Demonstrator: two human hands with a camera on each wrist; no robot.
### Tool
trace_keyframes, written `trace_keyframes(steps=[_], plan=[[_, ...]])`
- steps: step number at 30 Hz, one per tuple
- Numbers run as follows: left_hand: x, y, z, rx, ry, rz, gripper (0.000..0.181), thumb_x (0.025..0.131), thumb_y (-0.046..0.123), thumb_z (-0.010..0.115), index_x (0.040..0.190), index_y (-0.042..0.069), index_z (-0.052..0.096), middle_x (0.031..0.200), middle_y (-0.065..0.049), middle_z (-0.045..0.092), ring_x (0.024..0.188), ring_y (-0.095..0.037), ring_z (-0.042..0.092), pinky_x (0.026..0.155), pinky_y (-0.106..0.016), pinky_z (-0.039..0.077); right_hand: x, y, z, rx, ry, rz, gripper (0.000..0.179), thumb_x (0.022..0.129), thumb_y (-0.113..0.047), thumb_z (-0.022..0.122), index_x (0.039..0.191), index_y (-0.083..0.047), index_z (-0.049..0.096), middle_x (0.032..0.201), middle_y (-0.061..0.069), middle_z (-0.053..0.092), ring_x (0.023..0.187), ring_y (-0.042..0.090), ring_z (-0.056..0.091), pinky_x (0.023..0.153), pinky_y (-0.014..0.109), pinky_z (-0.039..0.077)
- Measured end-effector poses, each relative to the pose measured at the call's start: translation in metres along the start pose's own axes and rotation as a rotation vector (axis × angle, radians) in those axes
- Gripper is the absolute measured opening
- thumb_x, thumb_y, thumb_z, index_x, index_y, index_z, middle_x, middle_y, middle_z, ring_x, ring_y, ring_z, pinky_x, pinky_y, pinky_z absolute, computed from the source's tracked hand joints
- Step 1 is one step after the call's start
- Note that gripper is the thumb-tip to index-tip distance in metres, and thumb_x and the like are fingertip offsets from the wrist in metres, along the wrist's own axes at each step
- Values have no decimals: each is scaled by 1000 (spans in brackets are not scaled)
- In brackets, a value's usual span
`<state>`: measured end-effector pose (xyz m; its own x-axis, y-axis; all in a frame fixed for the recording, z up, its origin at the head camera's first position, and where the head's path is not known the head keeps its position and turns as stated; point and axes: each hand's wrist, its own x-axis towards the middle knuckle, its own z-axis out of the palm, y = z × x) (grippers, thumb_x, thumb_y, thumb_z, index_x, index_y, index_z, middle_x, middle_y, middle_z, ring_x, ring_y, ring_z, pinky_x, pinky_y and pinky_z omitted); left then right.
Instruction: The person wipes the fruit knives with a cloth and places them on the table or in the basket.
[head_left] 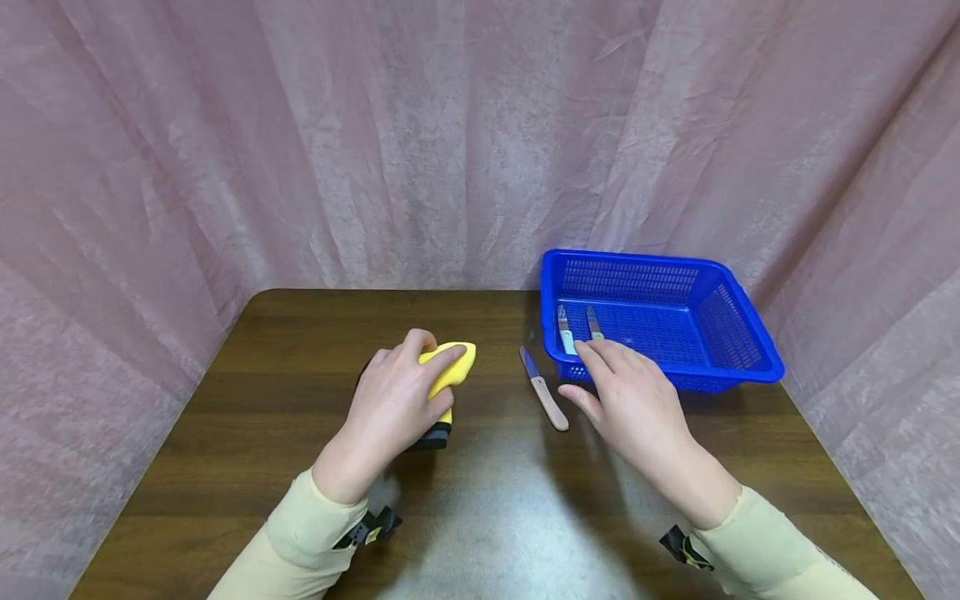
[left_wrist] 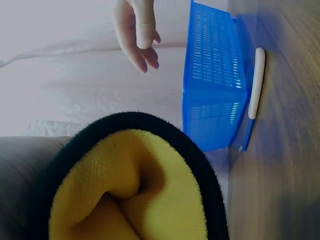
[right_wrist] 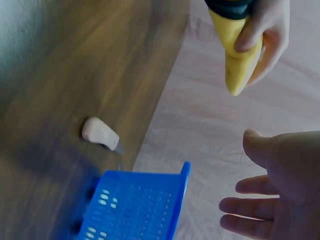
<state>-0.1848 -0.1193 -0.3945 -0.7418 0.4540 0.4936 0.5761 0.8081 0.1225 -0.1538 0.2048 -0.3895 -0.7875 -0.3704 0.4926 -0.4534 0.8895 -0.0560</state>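
Observation:
My left hand (head_left: 393, 392) grips a folded yellow cloth (head_left: 453, 364) with a dark border, held above the table left of centre. The cloth's yellow folds (left_wrist: 165, 185) and black edging fill the lower part of the left wrist view. Over the near left corner of the blue basket (head_left: 738, 377) hovers my right hand (head_left: 633, 400), its fingers loosely extended and holding nothing. A knife (head_left: 552, 406) with a pale pinkish handle lies on the table between the hands. Inside the basket, at its left side, are a light-handled knife (head_left: 566, 337) and another knife (head_left: 594, 321), partly hidden by the right hand.
The brown wooden table (head_left: 480, 517) stands against a pink curtain (head_left: 420, 150) at the back and sides. The perforated basket takes up the table's back right. Dark straps (head_left: 367, 528) sit at both sleeve cuffs.

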Motion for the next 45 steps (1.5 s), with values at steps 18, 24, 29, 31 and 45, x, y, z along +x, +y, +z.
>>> trace_keyframes(steps=[18,24,29,31,45], plan=[[-3,4,0,-42,-9,-3,55,84,11,84,138,21,79,122,-17,65,85,-32,69,77,-50,54,-12,-22,29,-40,-138,45,50,97,-43,84,131,-6,77,111,10,76,94,34,75,68,50,60],[-1,7,0,-32,-20,6,55,85,13,84,139,21,78,122,-17,64,86,-30,70,77,-49,54,-12,-20,44,-36,-205,91,44,97,-41,85,122,-7,76,97,8,71,85,32,72,60,49,57],[0,7,-1,-22,-20,5,54,85,12,84,138,21,79,121,-17,64,86,-30,71,77,-49,54,-8,-17,52,-36,-219,103,40,97,-39,86,118,-6,76,92,9,69,82,33,72,60,50,56],[1,7,-1,-24,-21,5,54,85,12,83,138,20,79,121,-17,64,85,-30,71,78,-50,54,-6,-17,54,-30,-233,109,40,98,-38,85,118,-5,75,92,9,68,82,34,72,60,50,56],[7,14,0,-51,-66,10,53,87,14,83,140,22,78,122,-13,64,86,-27,71,80,-48,55,10,-15,74,18,-367,180,44,100,-36,83,128,-2,74,98,14,71,90,37,75,70,56,59]])
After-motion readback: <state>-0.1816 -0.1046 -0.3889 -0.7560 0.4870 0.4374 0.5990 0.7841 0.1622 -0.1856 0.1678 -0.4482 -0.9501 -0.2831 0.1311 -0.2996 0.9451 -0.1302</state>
